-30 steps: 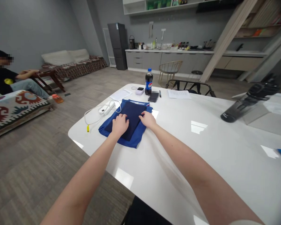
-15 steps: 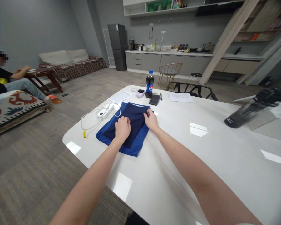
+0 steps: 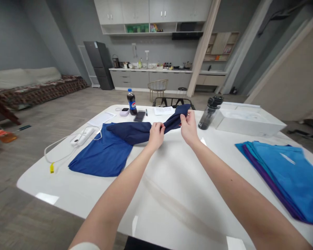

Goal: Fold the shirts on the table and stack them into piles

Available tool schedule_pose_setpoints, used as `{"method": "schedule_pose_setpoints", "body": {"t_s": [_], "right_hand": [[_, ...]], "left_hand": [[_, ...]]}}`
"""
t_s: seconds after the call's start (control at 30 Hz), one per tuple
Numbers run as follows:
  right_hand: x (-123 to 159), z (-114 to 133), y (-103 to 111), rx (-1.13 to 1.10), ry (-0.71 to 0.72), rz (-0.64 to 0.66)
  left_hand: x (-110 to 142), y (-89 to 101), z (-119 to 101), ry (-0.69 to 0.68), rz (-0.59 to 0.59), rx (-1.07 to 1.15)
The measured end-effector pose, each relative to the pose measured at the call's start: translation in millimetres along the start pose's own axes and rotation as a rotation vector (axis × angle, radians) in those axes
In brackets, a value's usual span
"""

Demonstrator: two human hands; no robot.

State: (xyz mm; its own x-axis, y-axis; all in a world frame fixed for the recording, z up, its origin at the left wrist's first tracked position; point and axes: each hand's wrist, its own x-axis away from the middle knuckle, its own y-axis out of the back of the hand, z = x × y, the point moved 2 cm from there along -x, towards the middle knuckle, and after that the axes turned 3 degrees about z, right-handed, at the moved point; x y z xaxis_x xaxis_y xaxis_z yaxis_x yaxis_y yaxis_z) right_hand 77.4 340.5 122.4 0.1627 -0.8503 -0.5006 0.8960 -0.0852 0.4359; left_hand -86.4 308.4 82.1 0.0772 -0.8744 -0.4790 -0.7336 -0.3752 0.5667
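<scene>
A dark navy garment (image 3: 135, 132) stretches across the middle of the view, its left end lying over a blue folded garment (image 3: 101, 156) on the white table. My left hand (image 3: 156, 134) pinches the navy cloth near its middle. Farther right, my right hand (image 3: 189, 127) grips its raised end, which stands above the tabletop beside the black bottle. The exact kind of the navy garment cannot be made out while it is bunched. Both hands are closed, with cloth between the fingers.
On the right lies a stack of folded shirts (image 3: 289, 173), bright blue on top. Behind it stand a white box (image 3: 250, 121) and a dark drink bottle (image 3: 210, 113). A cola bottle (image 3: 132, 102), papers (image 3: 164, 110) and a white power strip (image 3: 82, 136) with cable are toward the back left.
Both hands have moved right, lifting and drawing the navy garment partly off the blue one. The view has turned right, bringing the shirt stack and white box into sight.
</scene>
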Motion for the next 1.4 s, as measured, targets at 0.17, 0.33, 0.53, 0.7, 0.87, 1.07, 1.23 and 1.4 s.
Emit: {"method": "schedule_pose_setpoints", "body": {"t_s": [0.17, 0.33, 0.53, 0.7, 0.87, 1.07, 1.23, 1.4], "right_hand": [[38.4, 2.1, 96.3, -0.079, -0.014, -0.185], [102.5, -1.6, 130.9, -0.272, -0.065, 0.169], [184.3, -16.8, 95.6, -0.319, -0.156, 0.836], [224.3, -13.0, 60.7, -0.232, 0.009, 1.07], [229.7, -15.2, 53.1, -0.226, -0.052, 1.031], [208.7, -49.8, 81.3, 0.192, -0.17, 0.541], [201.5, -68.5, 90.4, 0.517, -0.252, 0.301], [213.7, -68.8, 86.0, 0.623, -0.291, 0.477]], "left_hand": [[1.9, -87.3, -71.2, -0.017, 0.118, 0.373], [44.1, -139.7, -89.3, 0.253, 0.563, 0.884], [57.7, -126.5, -53.8, 0.547, 0.694, 0.788], [78.3, -127.0, -70.2, -0.045, 0.778, 0.082], [94.0, -146.7, -92.3, -0.315, 0.788, -0.189], [80.9, -81.2, -68.3, -0.053, 0.245, 0.021], [112.3, -13.4, -28.7, 0.231, 0.17, -0.17], [161.5, 52.1, 3.9, 0.375, 0.512, -0.525]]}}
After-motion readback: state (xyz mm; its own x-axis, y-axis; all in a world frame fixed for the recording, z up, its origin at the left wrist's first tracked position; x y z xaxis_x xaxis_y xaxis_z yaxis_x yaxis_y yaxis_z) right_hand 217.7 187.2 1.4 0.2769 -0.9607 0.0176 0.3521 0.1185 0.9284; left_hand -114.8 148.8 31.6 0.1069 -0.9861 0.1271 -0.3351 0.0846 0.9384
